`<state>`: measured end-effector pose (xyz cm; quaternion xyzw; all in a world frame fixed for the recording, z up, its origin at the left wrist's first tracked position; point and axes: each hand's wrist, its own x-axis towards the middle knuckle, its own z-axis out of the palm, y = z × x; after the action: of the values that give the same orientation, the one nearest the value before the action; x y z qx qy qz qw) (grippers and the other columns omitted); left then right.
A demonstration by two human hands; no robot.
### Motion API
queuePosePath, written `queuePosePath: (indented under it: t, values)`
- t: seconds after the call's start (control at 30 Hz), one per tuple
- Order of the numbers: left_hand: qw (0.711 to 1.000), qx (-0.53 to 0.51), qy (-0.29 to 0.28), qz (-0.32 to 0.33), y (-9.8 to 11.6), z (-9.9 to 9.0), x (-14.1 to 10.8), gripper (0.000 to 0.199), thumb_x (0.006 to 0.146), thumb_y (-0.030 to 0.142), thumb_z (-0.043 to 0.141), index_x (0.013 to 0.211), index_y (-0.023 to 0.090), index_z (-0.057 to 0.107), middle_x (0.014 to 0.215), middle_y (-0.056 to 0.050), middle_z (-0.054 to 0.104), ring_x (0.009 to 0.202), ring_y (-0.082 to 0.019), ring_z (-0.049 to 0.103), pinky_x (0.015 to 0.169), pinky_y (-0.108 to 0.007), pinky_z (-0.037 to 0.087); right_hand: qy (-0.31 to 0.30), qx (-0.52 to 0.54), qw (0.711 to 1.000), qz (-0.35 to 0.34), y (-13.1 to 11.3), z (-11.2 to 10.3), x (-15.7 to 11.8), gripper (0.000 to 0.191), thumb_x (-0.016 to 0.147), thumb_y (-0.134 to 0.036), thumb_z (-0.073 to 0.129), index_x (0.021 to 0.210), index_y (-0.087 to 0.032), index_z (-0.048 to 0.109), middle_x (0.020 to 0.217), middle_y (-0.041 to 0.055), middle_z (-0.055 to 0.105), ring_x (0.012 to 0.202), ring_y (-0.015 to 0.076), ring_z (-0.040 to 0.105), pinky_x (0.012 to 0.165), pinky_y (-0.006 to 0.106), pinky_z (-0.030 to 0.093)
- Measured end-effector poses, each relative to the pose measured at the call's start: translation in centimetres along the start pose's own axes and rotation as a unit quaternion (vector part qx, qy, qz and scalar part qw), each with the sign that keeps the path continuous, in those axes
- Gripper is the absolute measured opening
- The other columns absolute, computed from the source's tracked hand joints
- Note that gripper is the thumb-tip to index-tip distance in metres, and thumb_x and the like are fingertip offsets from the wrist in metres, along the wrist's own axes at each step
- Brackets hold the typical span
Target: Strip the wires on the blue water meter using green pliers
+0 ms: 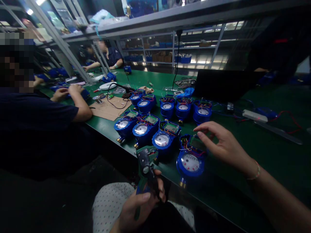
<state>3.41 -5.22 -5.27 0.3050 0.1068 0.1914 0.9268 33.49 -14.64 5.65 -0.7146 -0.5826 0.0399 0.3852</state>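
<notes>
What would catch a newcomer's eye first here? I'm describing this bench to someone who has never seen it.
The cluster of blue water meters with round dials and coloured wires, spread over the green table. The right hand reaches over the nearest meter at the table's edge, while the left hand grips a green-and-black hand tool below it. A co-worker sits on the left.

I can't read any words or numbers here. The round dial on the blue meter at my right hand has a row of small digits, but they are too blurry to tell. The little screens on the other meters, up at 11 o'clock from it, are too small to read. The pliers in my left hand show no name.
</notes>
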Motion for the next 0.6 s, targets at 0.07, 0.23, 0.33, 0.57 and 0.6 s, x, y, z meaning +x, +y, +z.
queuePosePath:
  t: [0.07,0.23,0.33,0.57,0.6]
  values:
    - [1.000,-0.001,-0.002,0.002,0.2,-0.4,-0.5,0.049,0.081,0.027,0.058,0.129,0.023,0.058,0.108,-0.010,0.061,0.096,-0.024,0.058,0.091,-0.043,0.044,0.006,-0.048,0.999,-0.019,-0.1,0.1,0.4,0.020,0.098,-0.036,0.055,0.106,-0.021,0.065,0.112,0.0083,0.061,0.101,0.0221,0.058,0.083,0.037,0.049]
    - [1.000,0.010,0.011,0.000,0.6,-0.8,-1.2,0.055,0.078,0.027,0.059,0.132,0.020,0.053,0.106,-0.010,0.061,0.095,-0.025,0.058,0.090,-0.043,0.044,-0.068,-0.230,0.970,-0.040,-1.6,1.1,1.9,0.029,0.098,-0.041,0.050,0.097,-0.018,0.067,0.113,0.0122,0.060,0.105,0.0273,0.055,0.091,0.045,0.047]
    - [0.999,0.036,0.004,0.000,0.7,-0.6,-1.4,0.056,0.077,0.027,0.060,0.132,0.021,0.053,0.105,-0.009,0.060,0.094,-0.025,0.058,0.089,-0.043,0.043,-0.133,-0.318,0.937,-0.059,-2.5,1.8,3.0,0.037,0.096,-0.046,0.049,0.090,-0.016,0.069,0.106,0.0146,0.061,0.101,0.0299,0.056,0.084,0.046,0.048]
    - [0.998,0.054,0.009,-0.016,1.0,-0.7,-2.1,0.059,0.075,0.026,0.065,0.133,0.020,0.053,0.107,-0.008,0.061,0.094,-0.023,0.058,0.088,-0.039,0.043,-0.192,-0.311,0.930,-0.038,-3.5,2.4,4.0,0.028,0.092,-0.039,0.054,0.084,-0.018,0.071,0.096,0.0108,0.066,0.089,0.0256,0.059,0.077,0.041,0.045]
    - [0.999,0.051,0.010,-0.015,1.0,-0.8,-2.1,0.059,0.075,0.026,0.065,0.133,0.020,0.054,0.108,-0.008,0.061,0.094,-0.023,0.059,0.089,-0.040,0.043,-0.183,-0.300,0.936,-0.031,-3.6,2.5,3.8,0.026,0.092,-0.037,0.054,0.084,-0.018,0.071,0.097,0.0098,0.067,0.090,0.0250,0.060,0.078,0.042,0.044]
